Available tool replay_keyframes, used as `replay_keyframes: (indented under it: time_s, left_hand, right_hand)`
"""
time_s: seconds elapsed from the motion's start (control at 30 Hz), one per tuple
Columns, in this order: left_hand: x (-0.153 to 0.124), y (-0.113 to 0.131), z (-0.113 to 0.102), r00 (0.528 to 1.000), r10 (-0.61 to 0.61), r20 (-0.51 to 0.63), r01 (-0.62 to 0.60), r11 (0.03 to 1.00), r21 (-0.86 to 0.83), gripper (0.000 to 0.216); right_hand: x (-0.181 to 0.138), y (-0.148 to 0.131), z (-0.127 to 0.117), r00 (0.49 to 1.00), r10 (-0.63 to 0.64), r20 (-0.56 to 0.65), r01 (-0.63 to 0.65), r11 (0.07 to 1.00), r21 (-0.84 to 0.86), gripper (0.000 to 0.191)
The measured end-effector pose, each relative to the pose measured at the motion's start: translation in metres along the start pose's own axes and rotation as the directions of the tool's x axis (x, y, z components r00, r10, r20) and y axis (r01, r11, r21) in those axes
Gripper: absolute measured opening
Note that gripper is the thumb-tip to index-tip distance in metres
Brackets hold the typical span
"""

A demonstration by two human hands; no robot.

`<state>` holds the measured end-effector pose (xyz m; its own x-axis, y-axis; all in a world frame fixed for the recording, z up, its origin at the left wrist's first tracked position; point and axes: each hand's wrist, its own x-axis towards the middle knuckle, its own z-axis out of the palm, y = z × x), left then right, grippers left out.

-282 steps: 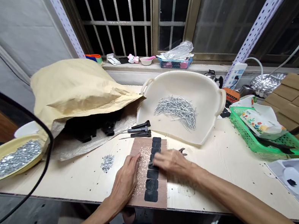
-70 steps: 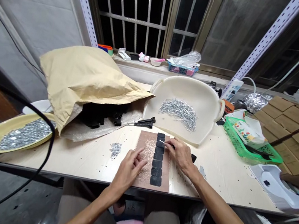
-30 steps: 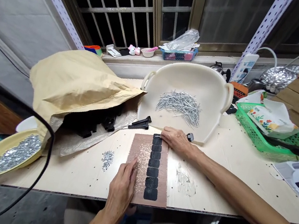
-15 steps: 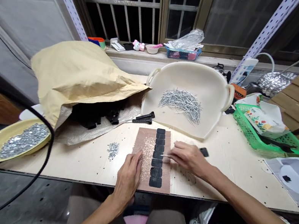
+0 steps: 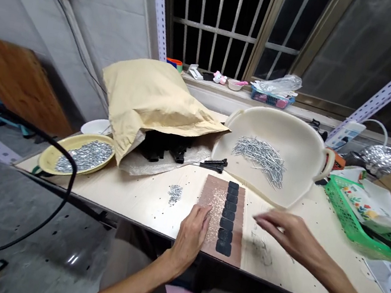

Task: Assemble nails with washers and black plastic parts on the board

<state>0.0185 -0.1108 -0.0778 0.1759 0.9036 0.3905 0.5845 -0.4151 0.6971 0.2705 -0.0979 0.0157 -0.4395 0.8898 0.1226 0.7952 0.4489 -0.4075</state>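
Board (image 5: 238, 225) touched at nine o'clock by left hand (image 5: 190, 234); probably light, stiff, best held by edges. Right hand (image 5: 285, 229) poised at three o'clock. Neither grip can be told.

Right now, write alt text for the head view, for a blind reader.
A person's left hand lies over the left edge of a brown board bearing a column of black pieces; the right hand is past its right edge. Beyond are a cream basin of metal pins and a sack.
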Motion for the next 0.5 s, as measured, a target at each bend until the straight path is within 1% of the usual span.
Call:
replay_keyframes:
  time_s: [0.03, 0.07, 0.1, 0.13, 0.17, 0.23, 0.3, 0.37, 0.43, 0.5]
  left_hand:
    - [-0.001, 0.0, -0.002, 1.0, 0.0, 0.003, 0.0, 0.999, -0.041, 0.031]
    - [-0.001, -0.001, -0.006, 1.0, -0.001, 0.008, 0.002, 0.997, -0.079, 0.031]
    - [-0.002, -0.003, -0.011, 1.0, -0.003, 0.013, 0.004, 0.994, -0.111, 0.03]
    - [-0.002, -0.007, -0.018, 1.0, -0.009, 0.014, 0.011, 0.991, -0.132, 0.029]
    - [-0.002, -0.011, -0.027, 1.0, -0.021, 0.008, 0.022, 0.99, -0.138, 0.028]
    - [-0.001, -0.025, -0.049, 0.998, -0.061, -0.026, 0.057, 0.993, -0.104, 0.027]
    - [0.001, -0.044, -0.073, 0.992, -0.105, -0.068, 0.103, 0.994, -0.028, 0.027]
    - [0.004, -0.064, -0.095, 0.987, -0.131, -0.095, 0.138, 0.988, 0.069, 0.027]
    - [0.008, -0.082, -0.11, 0.987, -0.139, -0.075, 0.149, 0.976, 0.158, 0.028]
    - [0.014, -0.094, -0.117, 0.99, -0.135, -0.031, 0.139, 0.967, 0.213, 0.028]
  right_hand:
    - [0.033, -0.009, 0.011, 0.999, -0.044, -0.015, 0.044, 0.999, -0.018, 0.028]
    - [0.066, -0.016, 0.023, 0.996, -0.079, -0.037, 0.076, 0.994, -0.075, 0.029]
    - [0.097, -0.021, 0.037, 0.993, -0.097, -0.071, 0.085, 0.983, -0.161, 0.029]
    - [0.125, -0.025, 0.05, 0.99, -0.094, -0.108, 0.063, 0.964, -0.26, 0.03]
    - [0.151, -0.026, 0.062, 0.991, -0.087, -0.105, 0.045, 0.936, -0.35, 0.029]
    - [0.193, -0.023, 0.081, 0.996, -0.075, -0.037, 0.048, 0.874, -0.484, 0.026]
    - [0.223, -0.014, 0.093, 0.996, -0.078, 0.039, 0.087, 0.848, -0.522, 0.024]
    - [0.24, -0.004, 0.099, 0.992, -0.09, 0.091, 0.125, 0.846, -0.519, 0.022]
    - [0.249, 0.005, 0.103, 0.987, -0.099, 0.128, 0.152, 0.841, -0.519, 0.02]
    - [0.251, 0.011, 0.105, 0.982, -0.106, 0.155, 0.172, 0.838, -0.518, 0.019]
